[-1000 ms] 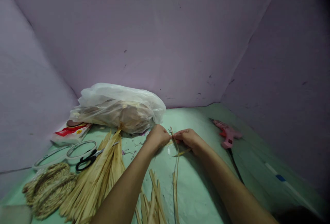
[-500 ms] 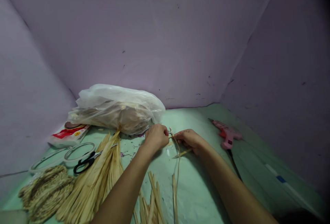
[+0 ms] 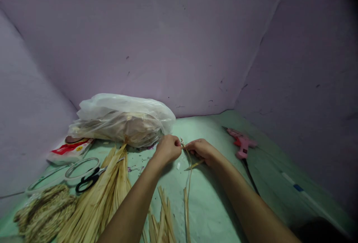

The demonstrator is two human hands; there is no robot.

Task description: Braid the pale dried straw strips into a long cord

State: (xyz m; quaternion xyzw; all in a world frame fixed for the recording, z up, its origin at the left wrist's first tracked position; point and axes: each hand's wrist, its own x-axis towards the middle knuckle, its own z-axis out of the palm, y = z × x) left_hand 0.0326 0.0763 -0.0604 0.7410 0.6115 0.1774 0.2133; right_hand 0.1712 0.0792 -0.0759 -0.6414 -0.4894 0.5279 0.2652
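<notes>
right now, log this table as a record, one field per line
left hand: grip closed at the thin strip's upper end
right hand: grip pinching the same strip close by
strip bundle: fanned out at left
scissors: black-handled, partly under the bundle
glue gun: pink, lying at right
plastic bag: at back, brownish contents showing

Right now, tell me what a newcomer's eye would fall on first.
Probably the big translucent plastic bag at the back, left of centre. Then the left hand and right hand near the middle, their fingers close together on a thin pale strand. The pink glue gun also stands out on the right.
</notes>
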